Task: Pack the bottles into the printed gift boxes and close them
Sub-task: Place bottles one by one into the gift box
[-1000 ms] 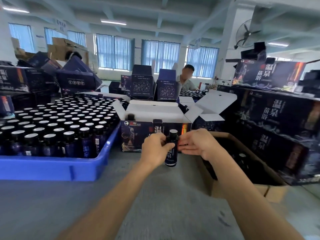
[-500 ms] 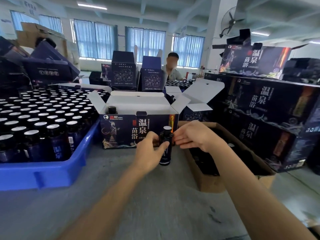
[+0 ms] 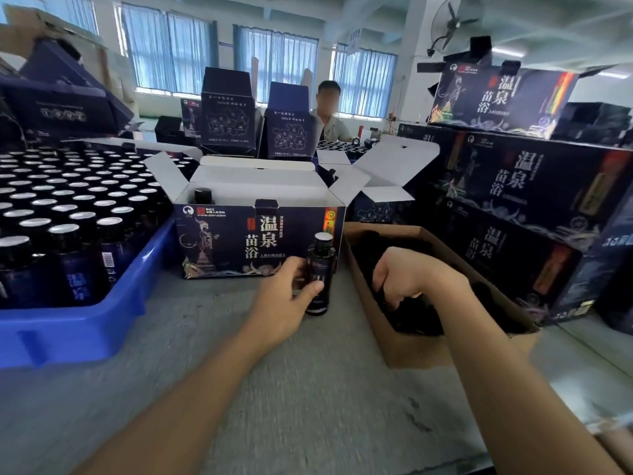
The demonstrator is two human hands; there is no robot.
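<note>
Bottle (image 3: 320,269) in dark glass with a black cap is standing upright just in front of the left hand (image 3: 286,298), which is gripping it, thumb lying across its label and fingers curling round its far side. Its base is sitting at the grey desk (image 3: 274,389), though I cannot tell whether it is resting there or being held just clear. To the right of it, the right hand (image 3: 404,279) is reaching down into a brown carton (image 3: 411,347), its fingers curling into the dark contents, and I cannot tell whether they are holding anything. Left of the left hand, a blue tray (image 3: 68,334) is carrying rows of capped bottles (image 3: 63,234), packed close together. Just beyond the left hand and right behind the gripped bottle, the printed gift box (image 3: 253,241) is standing with its white flaps opening upward, and a second bottle (image 3: 202,195) is showing its cap inside at the box's left end. Beyond the right hand, closed printed boxes (image 3: 513,186) are sitting stacked in layers. Farther back, two tall dark boxes (image 3: 227,111) are standing upright, and a person (image 3: 330,121) is sitting behind them, in front of windows with blue curtains (image 3: 164,49). A wall fan (image 3: 448,24) is hanging high beyond the right hand.
</note>
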